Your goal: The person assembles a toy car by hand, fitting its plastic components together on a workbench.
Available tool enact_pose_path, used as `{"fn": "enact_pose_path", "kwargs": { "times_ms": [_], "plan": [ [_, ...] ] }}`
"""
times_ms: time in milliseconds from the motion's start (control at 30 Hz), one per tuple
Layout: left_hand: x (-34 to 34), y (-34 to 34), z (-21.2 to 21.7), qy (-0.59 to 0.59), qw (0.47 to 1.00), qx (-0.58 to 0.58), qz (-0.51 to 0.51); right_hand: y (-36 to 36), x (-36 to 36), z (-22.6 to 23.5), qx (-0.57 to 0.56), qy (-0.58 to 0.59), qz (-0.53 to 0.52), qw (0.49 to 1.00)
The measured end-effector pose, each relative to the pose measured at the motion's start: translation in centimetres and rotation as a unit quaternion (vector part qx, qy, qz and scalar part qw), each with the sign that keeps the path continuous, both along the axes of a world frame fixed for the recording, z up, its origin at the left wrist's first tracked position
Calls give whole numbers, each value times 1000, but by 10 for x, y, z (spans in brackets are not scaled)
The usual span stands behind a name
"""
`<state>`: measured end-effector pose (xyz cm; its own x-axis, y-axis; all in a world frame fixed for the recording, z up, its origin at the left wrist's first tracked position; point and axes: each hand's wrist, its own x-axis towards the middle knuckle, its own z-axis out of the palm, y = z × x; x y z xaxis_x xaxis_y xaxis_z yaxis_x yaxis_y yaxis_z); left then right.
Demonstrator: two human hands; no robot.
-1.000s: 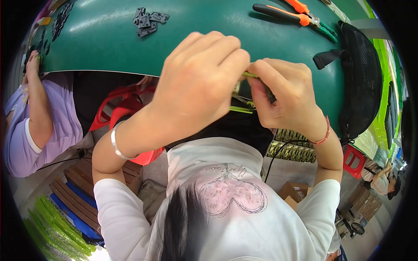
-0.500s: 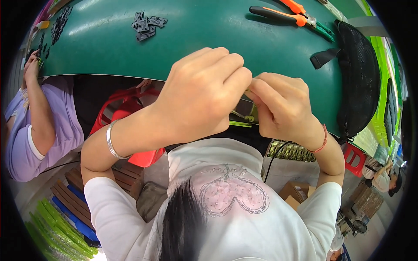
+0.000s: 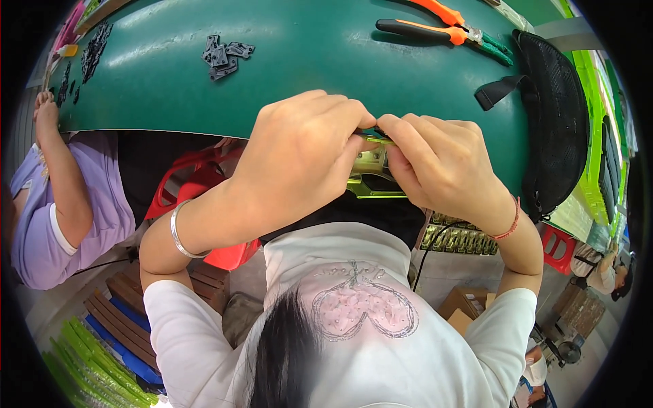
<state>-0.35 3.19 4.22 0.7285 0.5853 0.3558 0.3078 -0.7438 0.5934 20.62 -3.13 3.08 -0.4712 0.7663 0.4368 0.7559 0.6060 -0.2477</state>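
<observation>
In front of my chest, at the near edge of the green table [image 3: 306, 61], I hold a shiny yellow-green part with openings in it [image 3: 371, 162]. My left hand [image 3: 303, 149] grips its left side, thumb and curled fingers closed on it. My right hand [image 3: 442, 160] pinches the right side, its fingers bent over the top. Between the fingertips, along the upper edge, shows a small dark piece [image 3: 371, 130], mostly hidden. Much of the yellow-green part is covered by my hands.
Small dark grey plates [image 3: 223, 58] lie in a pile on the table. Orange-and-black-handled pliers [image 3: 449, 30] and a black mesh case [image 3: 558, 122] with a strap are at right. A co-worker in a purple shirt [image 3: 75, 204] sits at left beside a red stool [image 3: 183, 180].
Both hands have come down slightly and now lie more level with each other. The left hand has turned, and more of the yellow-green part shows between them.
</observation>
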Motion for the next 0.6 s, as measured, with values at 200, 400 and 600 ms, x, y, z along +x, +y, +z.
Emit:
{"fn": "enact_pose_path", "kwargs": {
  "times_ms": [200,400,600],
  "plan": [
    [-6,-3,-1,0,1000,15,-10,4,0,4,-17,-35,57,998],
    [-11,-14,-4,-11,999,39,-2,5,-3,6,-31,-26,89,995],
    [-19,-5,29,0,990,-126,-56,0,-1,13,-92,81,90,988]
  ]
}}
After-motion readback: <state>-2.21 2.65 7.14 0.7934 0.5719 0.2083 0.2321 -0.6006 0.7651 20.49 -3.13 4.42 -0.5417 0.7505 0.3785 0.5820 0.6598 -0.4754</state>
